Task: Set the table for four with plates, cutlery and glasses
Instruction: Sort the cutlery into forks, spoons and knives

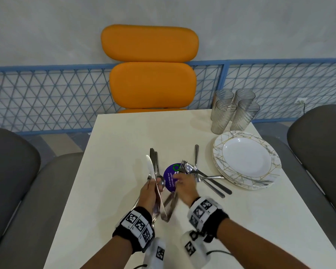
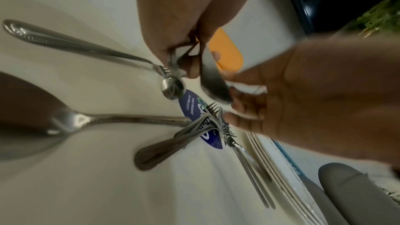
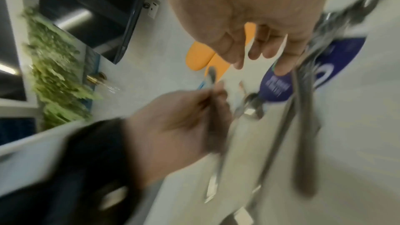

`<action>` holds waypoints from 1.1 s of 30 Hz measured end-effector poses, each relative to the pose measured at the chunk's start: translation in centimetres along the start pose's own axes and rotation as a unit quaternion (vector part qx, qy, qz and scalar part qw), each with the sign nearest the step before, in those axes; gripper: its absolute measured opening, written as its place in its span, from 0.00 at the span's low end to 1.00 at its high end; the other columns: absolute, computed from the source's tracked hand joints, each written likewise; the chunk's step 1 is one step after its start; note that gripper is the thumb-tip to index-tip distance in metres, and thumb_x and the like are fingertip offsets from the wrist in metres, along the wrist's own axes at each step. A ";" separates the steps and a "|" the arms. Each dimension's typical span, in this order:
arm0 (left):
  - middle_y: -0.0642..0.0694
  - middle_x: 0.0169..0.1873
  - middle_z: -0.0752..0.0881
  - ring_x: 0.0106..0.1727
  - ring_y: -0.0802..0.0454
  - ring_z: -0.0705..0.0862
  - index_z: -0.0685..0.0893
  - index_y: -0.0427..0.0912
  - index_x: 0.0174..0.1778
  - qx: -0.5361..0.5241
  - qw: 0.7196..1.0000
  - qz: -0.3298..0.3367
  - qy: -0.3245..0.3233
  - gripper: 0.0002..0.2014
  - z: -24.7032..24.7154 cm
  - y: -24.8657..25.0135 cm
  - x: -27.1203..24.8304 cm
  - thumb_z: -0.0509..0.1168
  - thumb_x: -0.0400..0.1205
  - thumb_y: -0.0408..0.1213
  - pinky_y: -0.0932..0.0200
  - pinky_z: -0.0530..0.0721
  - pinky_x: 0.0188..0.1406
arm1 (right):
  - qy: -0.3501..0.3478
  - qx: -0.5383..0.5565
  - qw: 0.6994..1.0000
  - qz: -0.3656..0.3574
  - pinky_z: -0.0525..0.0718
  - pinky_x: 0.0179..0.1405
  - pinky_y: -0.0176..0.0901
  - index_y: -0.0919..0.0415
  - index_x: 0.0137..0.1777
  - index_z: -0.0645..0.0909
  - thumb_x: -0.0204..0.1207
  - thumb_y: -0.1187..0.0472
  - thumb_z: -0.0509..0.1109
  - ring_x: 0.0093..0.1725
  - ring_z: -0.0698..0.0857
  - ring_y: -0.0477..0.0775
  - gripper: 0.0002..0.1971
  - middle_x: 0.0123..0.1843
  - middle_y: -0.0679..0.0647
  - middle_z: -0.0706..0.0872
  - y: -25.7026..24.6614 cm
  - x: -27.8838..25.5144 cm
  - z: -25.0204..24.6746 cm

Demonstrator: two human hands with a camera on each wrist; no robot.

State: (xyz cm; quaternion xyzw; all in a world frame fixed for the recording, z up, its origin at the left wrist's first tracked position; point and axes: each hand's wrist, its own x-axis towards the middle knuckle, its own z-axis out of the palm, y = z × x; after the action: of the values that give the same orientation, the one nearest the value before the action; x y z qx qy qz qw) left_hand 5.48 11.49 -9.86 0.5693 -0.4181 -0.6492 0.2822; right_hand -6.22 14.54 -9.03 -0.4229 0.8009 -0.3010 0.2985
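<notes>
My left hand (image 1: 148, 193) grips an upright bundle of cutlery (image 1: 153, 167), knives and spoons, over the white table (image 1: 114, 152); in the left wrist view the fingers (image 2: 190, 64) clamp a fork, a spoon and a knife. My right hand (image 1: 182, 186) hovers just right of it above a purple sticker (image 1: 170, 177), with fingers (image 3: 255, 49) spread, loose and holding nothing. Blurred handles hang between the two hands. A loose pile of forks and spoons (image 1: 200, 175) lies by the sticker. A stack of marbled plates (image 1: 272, 164) sits to the right, with several ribbed glasses (image 1: 231, 109) behind it.
An orange chair (image 1: 151, 65) stands at the table's far end. Grey chairs stand at the left (image 1: 12, 171) and right (image 1: 318, 136). A blue mesh fence (image 1: 47, 94) runs behind. The left and far parts of the tabletop are bare.
</notes>
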 end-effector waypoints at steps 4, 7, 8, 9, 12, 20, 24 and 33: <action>0.50 0.21 0.74 0.20 0.55 0.73 0.81 0.39 0.47 -0.089 0.995 -0.036 -0.001 0.13 -1.1 0.4 0.3 0.52 0.87 0.40 0.63 0.71 0.20 | 0.048 -0.143 0.982 0.110 0.69 0.69 0.49 0.65 0.66 0.73 0.77 0.70 0.58 0.68 0.73 0.63 0.18 0.67 0.62 0.75 2.7 3.7 -4.9; 0.48 0.25 0.70 0.15 0.58 0.68 0.78 0.39 0.48 -0.119 0.992 -0.051 0.001 0.14 -2.2 0.3 0.4 0.50 0.88 0.41 0.67 0.65 0.13 | 0.017 -0.215 0.968 0.129 0.69 0.72 0.49 0.65 0.68 0.70 0.77 0.68 0.60 0.70 0.72 0.62 0.19 0.69 0.63 0.73 4.3 5.2 -6.1; 0.48 0.25 0.70 0.14 0.59 0.67 0.78 0.39 0.47 -0.125 0.991 -0.051 -0.001 0.14 -2.5 0.4 0.3 0.50 0.88 0.42 0.69 0.64 0.12 | -0.002 -0.247 0.961 0.125 0.70 0.72 0.49 0.65 0.68 0.69 0.78 0.66 0.60 0.70 0.73 0.62 0.19 0.69 0.63 0.73 4.5 5.4 -6.1; 0.48 0.25 0.70 0.13 0.59 0.66 0.77 0.40 0.46 -0.130 0.990 -0.052 0.000 0.14 -2.8 0.4 0.3 0.50 0.88 0.42 0.70 0.63 0.11 | -0.015 -0.274 0.954 0.120 0.71 0.71 0.49 0.65 0.68 0.69 0.78 0.65 0.61 0.69 0.73 0.62 0.18 0.69 0.62 0.74 4.8 5.4 -6.0; 0.48 0.25 0.70 0.13 0.60 0.65 0.77 0.40 0.44 -0.146 0.988 -0.055 0.008 0.13 -4.0 0.5 0.4 0.51 0.87 0.42 0.70 0.62 0.10 | -0.025 -0.312 0.943 0.110 0.74 0.69 0.48 0.64 0.68 0.68 0.79 0.61 0.62 0.68 0.75 0.60 0.18 0.68 0.60 0.74 4.9 5.4 -5.3; 0.48 0.25 0.71 0.13 0.60 0.66 0.76 0.40 0.47 -0.155 0.985 -0.064 0.034 0.09 -5.8 0.2 0.6 0.52 0.86 0.37 0.71 0.62 0.12 | -0.030 -0.285 0.952 0.111 0.74 0.63 0.46 0.68 0.63 0.70 0.82 0.65 0.55 0.64 0.78 0.60 0.13 0.65 0.63 0.77 4.3 4.7 -3.8; 0.47 0.26 0.72 0.14 0.59 0.68 0.77 0.39 0.48 -0.150 0.987 -0.063 0.009 0.05 -5.5 0.2 -0.1 0.56 0.84 0.33 0.69 0.63 0.11 | -0.047 -0.236 0.959 0.149 0.77 0.53 0.48 0.69 0.62 0.72 0.80 0.63 0.59 0.62 0.80 0.62 0.14 0.63 0.64 0.80 3.8 4.7 -3.9; 0.45 0.29 0.75 0.18 0.57 0.71 0.78 0.38 0.45 -0.135 0.990 -0.043 -0.018 0.05 -5.0 0.0 -1.1 0.58 0.84 0.32 0.67 0.66 0.13 | -0.085 -0.250 0.959 0.099 0.81 0.51 0.45 0.68 0.64 0.74 0.80 0.65 0.58 0.58 0.84 0.61 0.15 0.63 0.63 0.83 1.1 4.1 -1.2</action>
State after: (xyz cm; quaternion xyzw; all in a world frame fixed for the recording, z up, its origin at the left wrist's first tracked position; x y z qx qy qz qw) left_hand 10.55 11.31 -9.30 0.5316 -0.3069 -0.7215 0.3204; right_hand -9.60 11.84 -9.97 -0.4271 0.8599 -0.0232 0.2786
